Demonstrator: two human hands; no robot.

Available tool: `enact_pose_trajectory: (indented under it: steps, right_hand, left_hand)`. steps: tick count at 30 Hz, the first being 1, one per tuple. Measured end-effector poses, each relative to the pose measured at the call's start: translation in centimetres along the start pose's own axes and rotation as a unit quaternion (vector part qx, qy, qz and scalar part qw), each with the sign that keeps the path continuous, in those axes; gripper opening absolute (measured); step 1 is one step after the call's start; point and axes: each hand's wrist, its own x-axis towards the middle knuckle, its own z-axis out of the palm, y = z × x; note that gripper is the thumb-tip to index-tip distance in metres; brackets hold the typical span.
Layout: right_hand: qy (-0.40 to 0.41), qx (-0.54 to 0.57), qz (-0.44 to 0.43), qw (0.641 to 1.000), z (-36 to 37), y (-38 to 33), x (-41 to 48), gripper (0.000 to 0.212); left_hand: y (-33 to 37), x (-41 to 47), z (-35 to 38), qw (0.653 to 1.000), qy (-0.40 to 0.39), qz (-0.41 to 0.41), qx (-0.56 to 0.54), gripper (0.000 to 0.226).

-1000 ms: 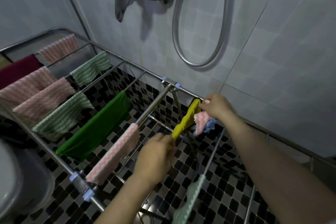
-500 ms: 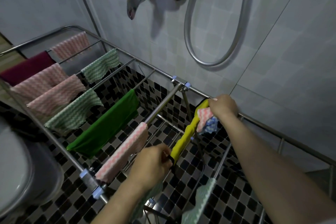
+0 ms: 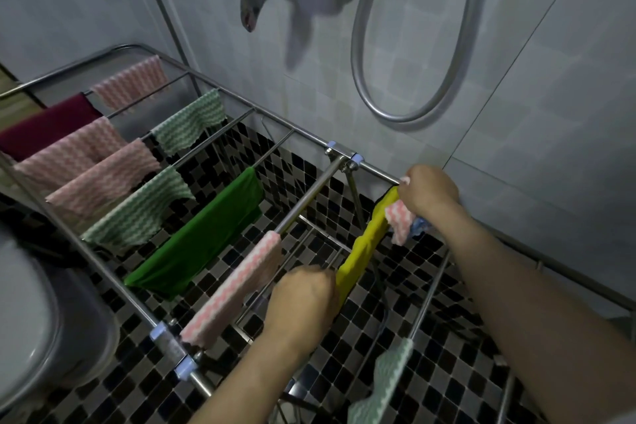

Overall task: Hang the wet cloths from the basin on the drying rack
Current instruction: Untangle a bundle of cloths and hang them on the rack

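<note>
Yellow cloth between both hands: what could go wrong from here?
The right hand also grips a pink-and-white striped cloth and something blue; either might drop to the mosaic tile floor.
The yellow cloth, held at its near end by the left hand, is roped up; unspread, it may dry poorly.

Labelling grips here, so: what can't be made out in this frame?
Head view only.
Left hand: fingertips hidden behind its own back, at the near end of the yellow cloth.
Blue cloth: mostly covered by the right hand and pink-white cloth.
Grey rounded object, lower left: cut off, blurred.
</note>
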Motion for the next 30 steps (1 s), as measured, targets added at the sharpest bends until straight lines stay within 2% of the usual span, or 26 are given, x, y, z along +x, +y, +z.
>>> enact_pose_trajectory:
  steps: [5,10,14,19,22,26,30]
  right_hand:
    - [0.023,0.012,0.040,0.999,-0.6,1.6,-0.6,0.030]
    - [0.039,0.062,0.006,0.997,0.4,0.9,-1.5,0.024]
    - [0.044,0.060,0.014,0.997,0.6,0.5,-1.5,0.024]
    - [0.056,0.170,0.039,0.983,1.2,0.8,-1.1,0.011]
    - [0.063,0.154,0.027,0.986,1.2,0.6,-1.2,0.013]
    - [0.060,0.135,0.028,0.989,0.8,0.3,-1.4,0.018]
    - [0.068,0.213,0.046,0.974,-0.8,0.7,-2.5,0.026]
  left_hand:
    - [-0.1,-0.2,0.0,0.999,0.007,0.035,0.014,0.015]
    - [0.3,-0.2,-0.1,0.998,-0.014,0.055,0.039,0.008]
    - [-0.3,-0.4,0.3,0.999,-0.009,0.015,-0.027,0.019]
    - [-0.6,-1.2,1.0,0.996,-0.007,-0.017,-0.090,0.016]
    - [-0.8,-1.0,1.3,0.994,-0.002,-0.016,-0.109,0.018]
    - [-1.6,-0.9,1.1,0.982,-0.011,-0.034,-0.187,0.009]
    - [-2.0,-0.9,1.0,0.979,-0.015,-0.045,-0.197,0.004]
